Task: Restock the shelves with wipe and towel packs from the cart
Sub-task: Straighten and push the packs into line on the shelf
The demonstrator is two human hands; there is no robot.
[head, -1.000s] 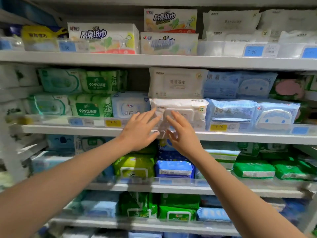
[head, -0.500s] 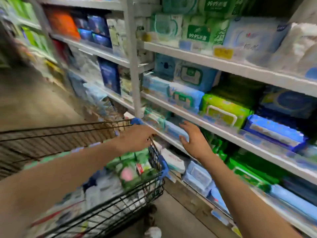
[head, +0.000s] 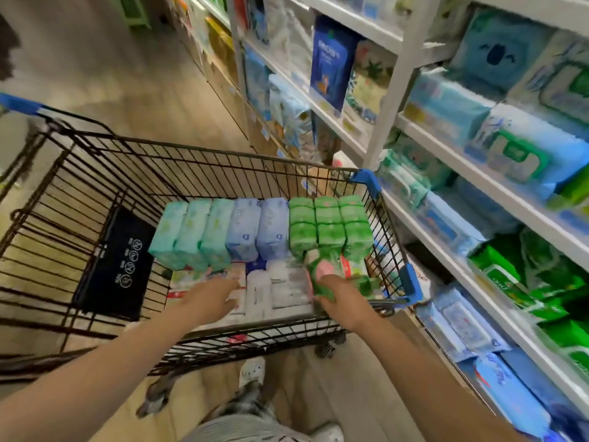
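Right hand [head: 342, 301] clenched round green plastic wipe pack with pink patch [head: 325, 271], at 5 o'clock inside black wire cart [head: 223, 154]. Left hand [head: 210, 298] released, fingers straight over white packs [head: 280, 291] at 9 o'clock of it. Pack print blurred, unreadable.

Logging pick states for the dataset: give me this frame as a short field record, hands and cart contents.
left hand: open, extended over flat white packs in black wire shopping cart
right hand: grips green plastic wipe pack with pink mark
standing row: three mint packs, two pale blue packs, three green stacks
white shelves: stocked, right of cart
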